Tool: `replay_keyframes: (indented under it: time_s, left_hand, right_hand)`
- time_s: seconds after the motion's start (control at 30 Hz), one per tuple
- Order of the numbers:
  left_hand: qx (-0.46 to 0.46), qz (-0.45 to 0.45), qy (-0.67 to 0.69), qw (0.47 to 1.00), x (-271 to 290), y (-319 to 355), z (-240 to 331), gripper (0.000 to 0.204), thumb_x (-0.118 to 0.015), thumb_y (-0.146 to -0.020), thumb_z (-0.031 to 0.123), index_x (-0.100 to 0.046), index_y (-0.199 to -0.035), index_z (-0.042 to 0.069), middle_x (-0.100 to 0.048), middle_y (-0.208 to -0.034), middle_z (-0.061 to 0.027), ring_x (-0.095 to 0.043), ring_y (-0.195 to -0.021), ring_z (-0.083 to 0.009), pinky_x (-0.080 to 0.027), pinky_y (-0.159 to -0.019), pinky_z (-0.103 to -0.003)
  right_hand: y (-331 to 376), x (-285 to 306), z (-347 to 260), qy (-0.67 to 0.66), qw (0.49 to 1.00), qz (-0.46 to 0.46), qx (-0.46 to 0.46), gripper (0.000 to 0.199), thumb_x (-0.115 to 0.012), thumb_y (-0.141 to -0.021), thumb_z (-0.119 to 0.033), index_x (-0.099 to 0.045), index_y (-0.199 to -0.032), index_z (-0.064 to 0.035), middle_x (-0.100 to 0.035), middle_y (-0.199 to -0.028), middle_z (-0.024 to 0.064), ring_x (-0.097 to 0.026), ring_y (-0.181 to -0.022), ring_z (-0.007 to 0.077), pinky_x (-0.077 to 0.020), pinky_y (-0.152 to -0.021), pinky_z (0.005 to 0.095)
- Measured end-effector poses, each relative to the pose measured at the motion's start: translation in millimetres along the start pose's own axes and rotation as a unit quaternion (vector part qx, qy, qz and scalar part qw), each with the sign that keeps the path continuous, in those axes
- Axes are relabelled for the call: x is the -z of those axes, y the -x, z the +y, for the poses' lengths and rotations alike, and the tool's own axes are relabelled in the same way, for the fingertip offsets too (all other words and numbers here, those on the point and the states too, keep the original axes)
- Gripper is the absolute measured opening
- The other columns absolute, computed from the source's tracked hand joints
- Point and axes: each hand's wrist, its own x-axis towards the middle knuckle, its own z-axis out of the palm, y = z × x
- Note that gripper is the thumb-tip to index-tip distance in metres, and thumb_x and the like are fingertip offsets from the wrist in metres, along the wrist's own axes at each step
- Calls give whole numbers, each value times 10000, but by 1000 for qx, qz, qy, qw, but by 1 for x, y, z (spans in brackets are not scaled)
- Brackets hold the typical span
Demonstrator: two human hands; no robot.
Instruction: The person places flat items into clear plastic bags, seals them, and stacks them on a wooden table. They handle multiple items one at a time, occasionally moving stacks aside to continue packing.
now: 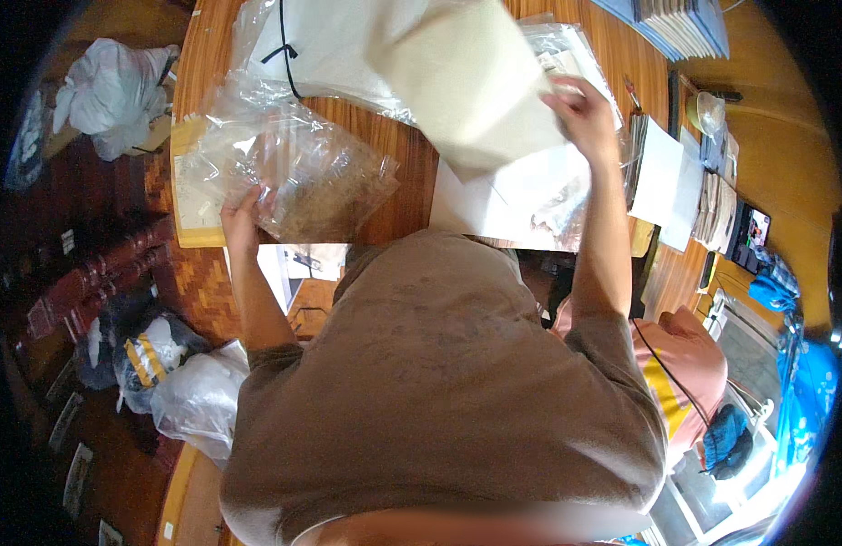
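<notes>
In my right hand (585, 116) is a large cream sheet of paper or thin card (476, 86), pinched at its right edge and tilted above the table. Motion blurs part of that sheet. My left hand (244, 218) grips the lower left side of a crinkled clear plastic bag (294, 164), close to the table's front edge. A brownish, fibrous-looking patch shows through the bag; what it is I cannot make out. White paper (485, 200) lies beneath the cream sheet, and a clear plastic sleeve (576, 64) with papers lies beyond my right hand.
Under plastic at the back lies a white folder (339, 45) tied with black cord. A yellow envelope (195, 232) sits at the table's left edge. Paper stacks (715, 214) and a phone (756, 229) line the right side. White plastic bags (121, 86) stand off to the left.
</notes>
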Motion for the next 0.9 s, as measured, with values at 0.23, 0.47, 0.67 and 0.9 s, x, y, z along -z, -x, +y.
replay_keyframes:
  time_s: [0.23,0.47,0.67,0.9]
  left_hand:
    - [34,5,-1,999,-7,-6,4,395,-722,-934,139,-584,-1256,-44,-707,-1075,-142,-724,-901,-289,-581,-697,-361]
    - [-32,-29,-23,999,3,-11,-8,396,-693,-966,186,-575,-1264,-46,-719,-1087,-157,-716,-974,-280,-578,-790,-347]
    - [-36,-10,-58,998,1,-13,-7,415,-700,-963,173,-562,-1284,-50,-698,-1148,-176,-715,-997,-297,-590,-790,-357]
    - [-18,-31,-51,998,-4,-15,-3,375,-707,-950,132,-571,-1265,-19,-671,-1143,-134,-732,-934,-328,-600,-739,-378]
  right_hand:
    - [41,14,107,215,975,31,53,799,-931,-676,-341,-625,-1316,26,-689,-1167,237,-681,-1094,320,-550,-945,398]
    - [36,-13,80,155,984,-80,-21,810,-956,-602,-450,-614,-1163,25,-666,-1008,201,-657,-915,324,-549,-859,420]
    - [65,-46,68,187,982,13,-27,781,-939,-643,-397,-595,-1176,58,-691,-1093,250,-707,-963,343,-566,-889,410]
    - [76,-34,59,-68,989,-106,-76,497,-891,-746,-335,-695,-1022,28,-760,-864,130,-712,-798,210,-553,-772,324]
